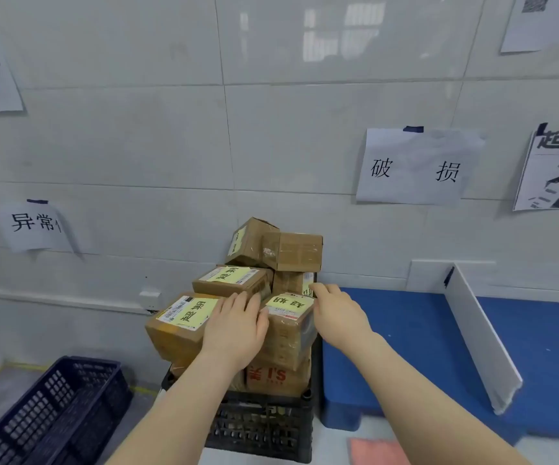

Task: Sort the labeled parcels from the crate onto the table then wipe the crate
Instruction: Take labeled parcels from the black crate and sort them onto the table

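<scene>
A black slatted crate (pixel 264 427) stands in front of me, heaped with several brown cardboard parcels bearing yellow labels. My left hand (pixel 238 323) lies with straight fingers against the left side of the front labelled parcel (pixel 291 330). My right hand (pixel 335 310) reaches to that parcel's far right corner, fingers curled at its edge. A larger labelled parcel (pixel 181 323) sits at the left front of the heap. Two more boxes (pixel 271 246) are stacked on top at the back against the wall.
A blue table (pixel 405 330) lies to the right, split by a white divider board (pixel 479 333). A dark blue crate (pixel 53 411) sits on the floor at left. Paper signs (pixel 415 166) hang on the tiled wall. A pink cloth (pixel 375 451) lies below the table.
</scene>
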`<state>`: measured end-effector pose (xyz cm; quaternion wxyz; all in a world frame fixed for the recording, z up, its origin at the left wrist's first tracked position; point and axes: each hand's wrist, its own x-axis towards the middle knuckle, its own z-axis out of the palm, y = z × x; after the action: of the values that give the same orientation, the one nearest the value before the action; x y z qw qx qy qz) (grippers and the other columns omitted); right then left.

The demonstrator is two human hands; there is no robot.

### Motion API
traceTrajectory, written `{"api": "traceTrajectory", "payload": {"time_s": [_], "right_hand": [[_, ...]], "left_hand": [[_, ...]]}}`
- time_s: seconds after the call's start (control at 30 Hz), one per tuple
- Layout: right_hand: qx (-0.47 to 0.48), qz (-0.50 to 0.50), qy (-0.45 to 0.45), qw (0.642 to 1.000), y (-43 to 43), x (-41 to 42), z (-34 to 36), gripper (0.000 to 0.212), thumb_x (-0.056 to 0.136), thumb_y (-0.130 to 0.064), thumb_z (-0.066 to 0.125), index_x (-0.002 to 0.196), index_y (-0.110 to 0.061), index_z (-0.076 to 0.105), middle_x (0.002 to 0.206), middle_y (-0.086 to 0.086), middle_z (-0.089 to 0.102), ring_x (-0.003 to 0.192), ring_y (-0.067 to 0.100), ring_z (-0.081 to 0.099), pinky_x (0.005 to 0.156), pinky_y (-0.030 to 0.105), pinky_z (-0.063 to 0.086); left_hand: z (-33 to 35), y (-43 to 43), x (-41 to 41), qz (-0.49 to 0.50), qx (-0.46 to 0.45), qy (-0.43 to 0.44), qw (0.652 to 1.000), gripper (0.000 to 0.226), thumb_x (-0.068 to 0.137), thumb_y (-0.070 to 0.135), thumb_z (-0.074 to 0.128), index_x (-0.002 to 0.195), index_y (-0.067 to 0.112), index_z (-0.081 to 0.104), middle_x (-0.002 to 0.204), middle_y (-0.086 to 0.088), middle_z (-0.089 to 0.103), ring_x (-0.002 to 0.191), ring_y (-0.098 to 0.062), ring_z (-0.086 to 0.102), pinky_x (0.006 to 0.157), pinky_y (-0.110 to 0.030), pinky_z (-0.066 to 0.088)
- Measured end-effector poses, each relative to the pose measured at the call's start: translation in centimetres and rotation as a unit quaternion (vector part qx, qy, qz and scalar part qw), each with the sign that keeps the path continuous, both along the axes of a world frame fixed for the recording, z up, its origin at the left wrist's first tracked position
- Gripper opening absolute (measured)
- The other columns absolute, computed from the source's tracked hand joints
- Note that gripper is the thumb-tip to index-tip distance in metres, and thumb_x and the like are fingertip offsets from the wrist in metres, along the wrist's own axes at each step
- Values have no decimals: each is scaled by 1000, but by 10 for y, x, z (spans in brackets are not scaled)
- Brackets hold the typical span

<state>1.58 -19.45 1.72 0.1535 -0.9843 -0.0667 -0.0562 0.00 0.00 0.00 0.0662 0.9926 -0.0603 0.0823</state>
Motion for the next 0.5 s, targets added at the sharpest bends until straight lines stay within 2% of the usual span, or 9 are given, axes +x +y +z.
{"api": "traceTrajectory", "payload": {"time_s": [0.2,0.37,0.5], "right_hand": [[50,35,40,997,-1,31,-25,37,102,-28,30,138,-20,38,132,9,45,109,27,50,86,41,49],[72,78,72,992,-4,58,-42,41,103,-32,26,139,-23,42,135,8,44,114,27,47,93,44,47],[115,86,95,985,-3,74,-50,40,101,-30,28,136,-24,46,134,7,44,113,26,48,96,41,45]], "left_hand": [[-17,-18,22,-3,-16,-21,1000,52,102,44,14,146,29,36,147,5,44,135,-15,39,117,-39,19],[-29,-21,24,15,2,-24,1000,55,100,44,7,139,32,44,140,11,50,129,-9,44,118,-43,16],[-31,-25,22,29,-3,-37,999,60,98,45,1,138,33,45,138,13,51,128,-6,44,119,-45,13]]}}
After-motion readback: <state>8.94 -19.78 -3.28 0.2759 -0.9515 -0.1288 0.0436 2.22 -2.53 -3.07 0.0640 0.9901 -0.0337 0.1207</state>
